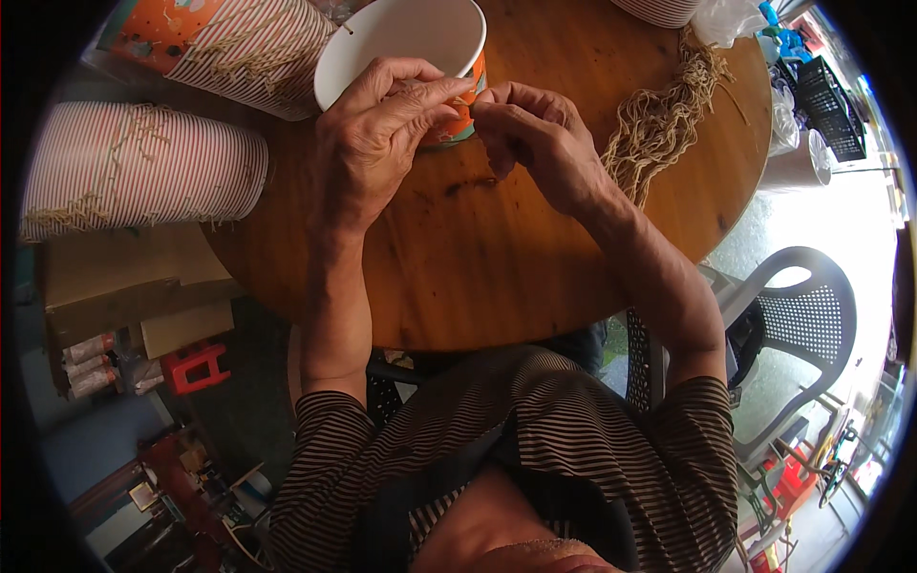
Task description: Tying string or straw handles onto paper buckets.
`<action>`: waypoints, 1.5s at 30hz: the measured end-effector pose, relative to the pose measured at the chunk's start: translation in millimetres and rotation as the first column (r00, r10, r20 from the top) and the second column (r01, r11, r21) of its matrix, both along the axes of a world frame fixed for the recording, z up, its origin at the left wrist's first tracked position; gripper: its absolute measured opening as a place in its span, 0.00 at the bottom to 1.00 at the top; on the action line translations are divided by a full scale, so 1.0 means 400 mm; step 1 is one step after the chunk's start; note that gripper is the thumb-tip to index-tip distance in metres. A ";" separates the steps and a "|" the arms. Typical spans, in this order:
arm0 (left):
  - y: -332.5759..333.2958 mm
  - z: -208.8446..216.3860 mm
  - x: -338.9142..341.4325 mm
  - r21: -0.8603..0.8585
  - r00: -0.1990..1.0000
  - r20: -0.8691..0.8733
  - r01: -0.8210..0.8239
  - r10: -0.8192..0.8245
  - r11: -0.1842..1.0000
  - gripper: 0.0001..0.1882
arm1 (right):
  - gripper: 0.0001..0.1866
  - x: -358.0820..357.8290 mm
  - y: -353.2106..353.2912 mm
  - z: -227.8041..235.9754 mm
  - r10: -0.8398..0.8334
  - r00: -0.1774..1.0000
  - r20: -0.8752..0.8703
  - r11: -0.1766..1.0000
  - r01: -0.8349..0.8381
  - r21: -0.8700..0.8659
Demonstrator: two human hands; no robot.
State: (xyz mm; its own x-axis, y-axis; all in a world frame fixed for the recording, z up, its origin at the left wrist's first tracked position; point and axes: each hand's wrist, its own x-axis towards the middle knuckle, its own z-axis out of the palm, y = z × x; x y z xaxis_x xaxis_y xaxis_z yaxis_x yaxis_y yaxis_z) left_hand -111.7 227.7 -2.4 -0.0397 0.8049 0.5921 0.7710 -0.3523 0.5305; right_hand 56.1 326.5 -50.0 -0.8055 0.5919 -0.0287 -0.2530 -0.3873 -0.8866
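Observation:
My left hand [377, 134] grips the side of an orange paper cup [420, 43] with a white inside, lying tilted on the round wooden table [478, 258]. My right hand [535, 143] is closed against the cup's rim just right of the left fingers, pinching something small that I cannot make out, perhaps a piece of string. A bundle of pale yellow strings [664, 119] lies on the table just right of my right hand.
Stacks of striped paper cups with strings lie on their sides at the left [134, 167] and at the top left [239, 43]. A grey plastic chair [798, 306] stands at the right. Cardboard pieces [124, 277] and a small red stool [196, 366] sit below the table's left edge.

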 end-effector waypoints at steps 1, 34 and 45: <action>0.000 -0.002 -0.002 -0.003 1.000 -0.004 0.006 -0.006 1.000 0.18 | 0.12 0.000 0.000 -0.001 0.002 1.000 0.008 1.000 -0.002 0.017; -0.006 -0.003 -0.005 -0.019 0.991 -0.091 -0.101 0.099 0.995 0.09 | 0.12 -0.006 -0.028 0.003 -0.415 0.898 0.147 0.779 0.267 0.568; -0.009 -0.005 -0.005 -0.040 0.987 -0.063 -0.149 0.146 0.988 0.17 | 0.15 -0.011 -0.015 -0.007 -0.402 0.894 0.196 0.856 0.292 0.427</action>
State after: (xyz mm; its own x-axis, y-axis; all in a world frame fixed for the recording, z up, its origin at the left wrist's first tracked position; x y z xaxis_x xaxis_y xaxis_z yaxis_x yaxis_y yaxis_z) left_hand -113.7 224.3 -4.3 -0.1254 0.8185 0.5606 0.8436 -0.2094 0.4944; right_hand 51.6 320.7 -52.8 -0.5380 0.8400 0.0699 -0.0385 0.0584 -0.9976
